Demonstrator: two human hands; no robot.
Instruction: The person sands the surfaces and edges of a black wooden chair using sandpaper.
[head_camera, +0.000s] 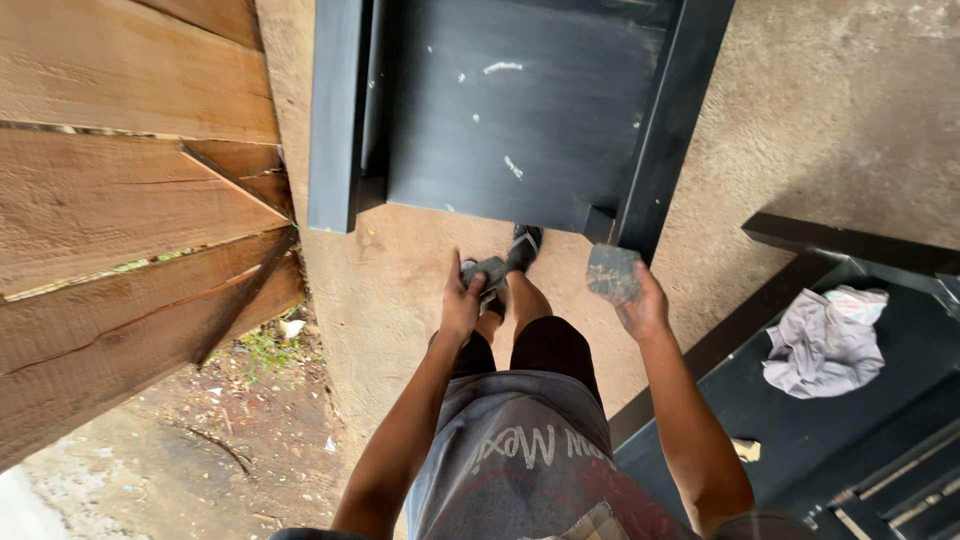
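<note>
standing over the black metal frame (520, 110), the left hand (461, 305) grips a folded grey pad (488, 270) and the right hand (643, 305) pinches a sandpaper sheet (612, 272); flat, even strokes would probably suit best.

We seem to be in a rough open-sided carpentry or furniture-finishing workshop: we stand on a bare concrete floor (400, 290) beside stacked raw wooden planks (120, 220), with black-painted furniture panels (510, 110) in front of us, another dark panel (800, 420) carrying a crumpled grey rag (825, 340), and dirt ground at the edge
</note>
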